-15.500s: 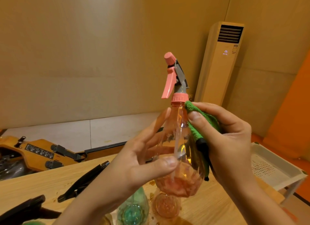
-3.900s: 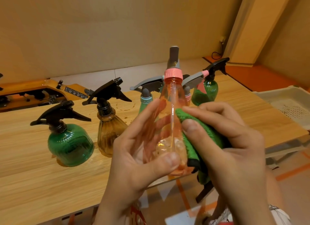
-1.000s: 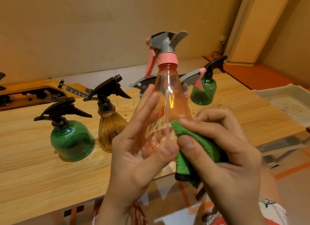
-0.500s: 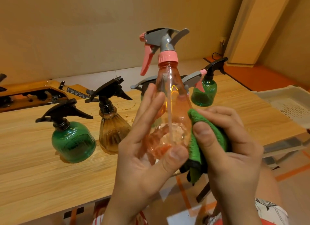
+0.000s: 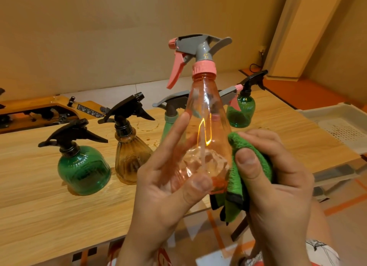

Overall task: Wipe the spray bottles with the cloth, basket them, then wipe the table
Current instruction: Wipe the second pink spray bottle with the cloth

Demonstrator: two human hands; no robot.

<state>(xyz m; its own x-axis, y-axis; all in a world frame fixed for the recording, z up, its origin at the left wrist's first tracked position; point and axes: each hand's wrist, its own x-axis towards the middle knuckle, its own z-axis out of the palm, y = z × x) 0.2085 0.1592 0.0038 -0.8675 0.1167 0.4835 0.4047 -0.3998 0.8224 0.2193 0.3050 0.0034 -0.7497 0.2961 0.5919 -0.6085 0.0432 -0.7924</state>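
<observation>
**A:** Where was the pink spray bottle [image 5: 206,126]?

**B:** Lifted clear of the counter [image 5: 39,216] and upright, with its grey and pink trigger head pointing left. The left hand [image 5: 164,190] had its grip clamped on the lower body. The thumb lay across the front near the base and the fingers ran up the far side.

**A:** And the other hand?

**B:** The right hand [image 5: 278,182] had its grip closed on the green cloth [image 5: 238,178], thumb on top. It pressed the folded cloth against the bottle's right flank, low down.

**A:** What stood on the counter?

**B:** A round green bottle [image 5: 83,170] with a black trigger stood at the left, and a ribbed amber bottle [image 5: 129,158] just beside it. A grey-triggered bottle [image 5: 170,111] was partly hidden behind the held one. A smaller green bottle [image 5: 241,113] stood towards the far right.

**A:** The basket?

**B:** A pale basket [image 5: 337,123] sat past the counter's right end, well apart from both hands.
</observation>
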